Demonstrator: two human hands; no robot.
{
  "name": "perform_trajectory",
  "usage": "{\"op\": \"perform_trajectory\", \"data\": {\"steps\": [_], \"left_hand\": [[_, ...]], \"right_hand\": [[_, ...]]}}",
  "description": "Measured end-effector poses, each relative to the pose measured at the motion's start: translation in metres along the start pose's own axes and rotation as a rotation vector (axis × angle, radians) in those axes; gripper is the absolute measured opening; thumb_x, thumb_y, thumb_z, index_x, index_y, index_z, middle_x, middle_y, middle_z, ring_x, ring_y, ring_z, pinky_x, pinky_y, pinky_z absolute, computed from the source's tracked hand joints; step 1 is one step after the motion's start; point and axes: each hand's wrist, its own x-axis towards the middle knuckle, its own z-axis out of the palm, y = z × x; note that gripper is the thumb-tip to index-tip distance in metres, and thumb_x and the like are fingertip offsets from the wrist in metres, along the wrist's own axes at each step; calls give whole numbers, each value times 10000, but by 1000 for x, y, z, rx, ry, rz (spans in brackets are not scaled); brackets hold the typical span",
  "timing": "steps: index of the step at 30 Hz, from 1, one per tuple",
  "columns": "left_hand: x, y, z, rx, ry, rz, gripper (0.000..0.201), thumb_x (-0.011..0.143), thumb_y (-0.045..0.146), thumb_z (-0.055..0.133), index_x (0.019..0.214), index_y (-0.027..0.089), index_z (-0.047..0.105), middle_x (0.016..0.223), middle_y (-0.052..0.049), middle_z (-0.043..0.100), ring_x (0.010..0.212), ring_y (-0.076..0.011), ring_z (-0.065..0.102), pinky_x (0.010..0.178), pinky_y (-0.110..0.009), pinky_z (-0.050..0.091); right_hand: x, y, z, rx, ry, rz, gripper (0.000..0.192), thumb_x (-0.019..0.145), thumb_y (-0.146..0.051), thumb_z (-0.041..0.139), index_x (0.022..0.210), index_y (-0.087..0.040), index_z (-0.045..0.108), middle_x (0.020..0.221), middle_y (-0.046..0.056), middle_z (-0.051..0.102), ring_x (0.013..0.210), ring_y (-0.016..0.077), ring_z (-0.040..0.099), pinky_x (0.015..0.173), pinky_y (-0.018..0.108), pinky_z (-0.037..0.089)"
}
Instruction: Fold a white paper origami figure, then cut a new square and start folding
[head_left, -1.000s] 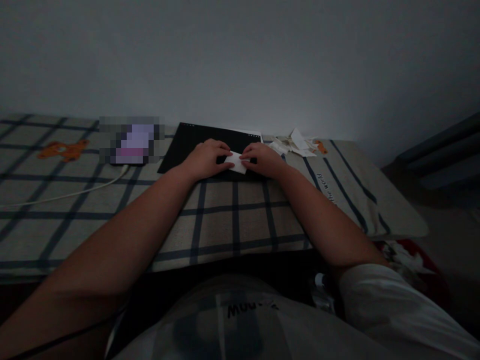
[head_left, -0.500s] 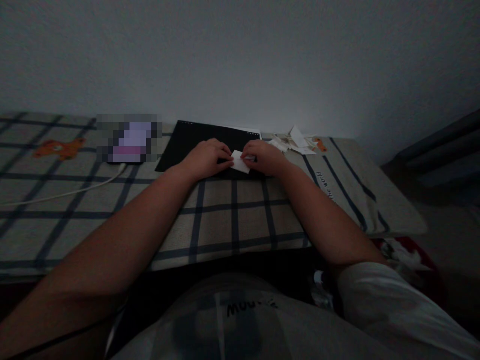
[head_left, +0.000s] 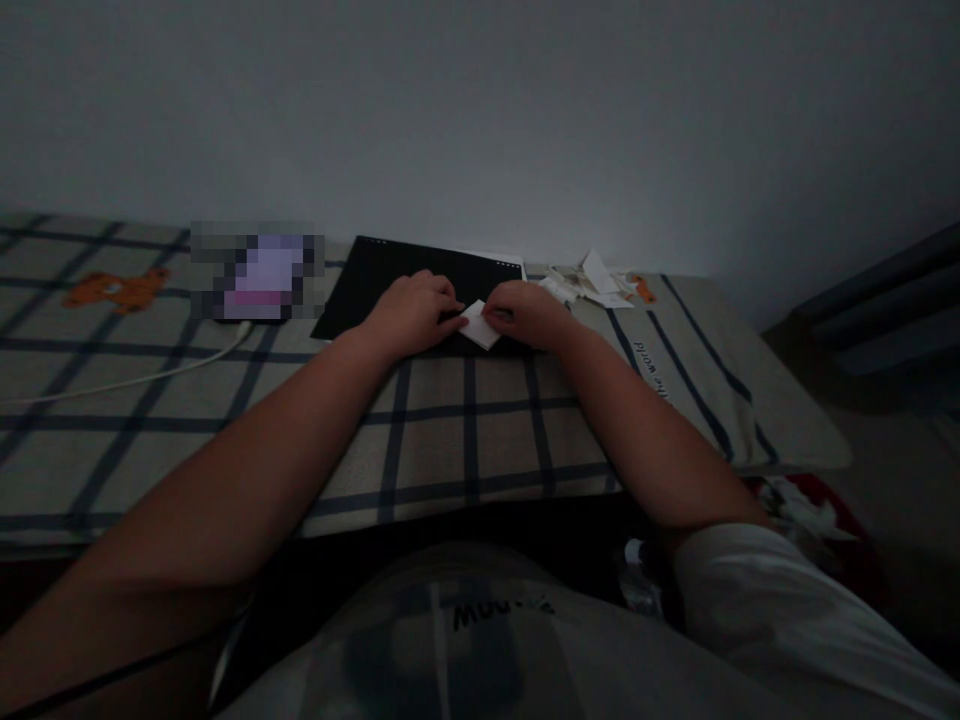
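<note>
A counter (head_left: pixel 450 430) covered by a beige cloth with dark blue checks stands against a pale wall. A black mat (head_left: pixel 390 285) lies on it near the wall. Left of the mat sits a blurred device (head_left: pixel 256 272) with a white cable (head_left: pixel 135 380) trailing away from it. Right of the mat lies a small heap of paper scraps (head_left: pixel 589 282).

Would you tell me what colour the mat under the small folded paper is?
The mat is black, seen in the head view, beneath the white paper.
</note>
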Motion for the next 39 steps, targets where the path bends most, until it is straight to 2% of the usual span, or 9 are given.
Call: {"op": "perform_trajectory", "data": {"steps": [7,10,13,16,19,23,29,33,39], "left_hand": [[3,-2,8,-131,3,32,338,970,438,667,1194,250,836,1327,-88,769,1259,-329,643,1059,-455,487],[4,-1,11,-175,33,-9,385,938,435,715,1279,280,807,1345,-75,770,1267,-323,651,1092,-450,482],[6,-3,14,-209,71,-102,465,922,459,732,1336,253,782,1358,-97,764,1267,-330,655,1106,-452,481],[9,-6,16,-298,78,-153,385,933,457,715,1207,209,822,1257,-106,789,1202,-297,677,1074,-408,495],[9,-6,15,-440,92,-209,292,898,422,761,1070,196,826,1112,-82,803,1042,-241,700,958,-347,520],[8,-3,13,-615,116,-262,271,850,339,798,1071,182,798,983,-45,787,876,-188,687,832,-305,523],[9,0,12,-732,143,-231,292,829,285,766,1097,178,811,953,-39,783,852,-178,688,814,-296,539],[8,6,9,-759,187,-259,329,821,260,754,1129,168,827,988,-55,802,886,-191,708,821,-297,552],[7,12,7,-872,233,-303,431,795,247,747,1207,144,817,1155,-97,835,1046,-243,751,961,-370,595]], "right_hand": [[5,1,10,110,92,3,145,952,-222,647,919,-235,787,1087,84,791,1066,254,665,996,404,504],[7,2,15,161,161,23,139,938,-209,651,908,-216,786,1138,100,793,1096,259,680,1009,419,509],[7,3,18,189,210,-4,133,922,-189,654,895,-219,781,1140,95,795,1104,262,690,1016,435,512],[7,6,19,198,278,-88,114,926,-204,672,901,-229,780,1143,89,797,1118,266,692,1029,458,512],[6,9,19,183,320,-145,108,950,-232,674,926,-235,779,1159,90,795,1122,265,692,1028,469,517],[4,10,17,140,306,-172,111,958,-215,667,946,-229,776,1166,92,792,1117,258,695,1013,457,529],[1,-1,4,13,261,-160,147,1001,-190,623,988,-208,768,1127,92,808,1107,249,703,1031,424,531],[1,-9,-1,-96,261,-110,173,1016,-203,592,1006,-205,764,1080,104,797,1074,269,699,1000,431,537],[2,-13,-1,-123,249,-157,201,1015,-188,575,1018,-207,775,1137,107,786,1100,273,670,997,442,516]]}}
